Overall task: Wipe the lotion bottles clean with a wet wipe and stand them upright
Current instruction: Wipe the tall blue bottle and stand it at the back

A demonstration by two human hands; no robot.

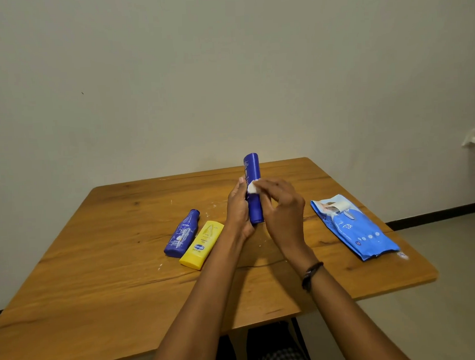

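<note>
A person's two forearms reach in from six o'clock over a wooden table (105, 289), a dark wristband (311, 275) on the right wrist. At eight o'clock from the hands, two lotion bottles lie flat on the tabletop, side by side and touching: a yellow bottle (201, 245) nearer the person, and a small blue bottle (182, 234) just to its left, its cap pointing toward one o'clock. A blue wet-wipe pack (354, 227) lies flat at four o'clock from the hands, well apart from the bottles, its flap lifted at the far end. White specks dot the wood around the bottles.

At the table's centre, the left hand (238, 210) grips a tall blue bottle (253, 179) nearly upright, fingers curled round its lower half and the thumb lying up its left side. The right hand (282, 213) pinches a small white wipe (251, 187) between closed fingertips and presses it against the bottle's middle, just beside the left thumb. The bottle's upper end points to twelve o'clock, toward a plain pale wall (227, 72) behind the table.
</note>
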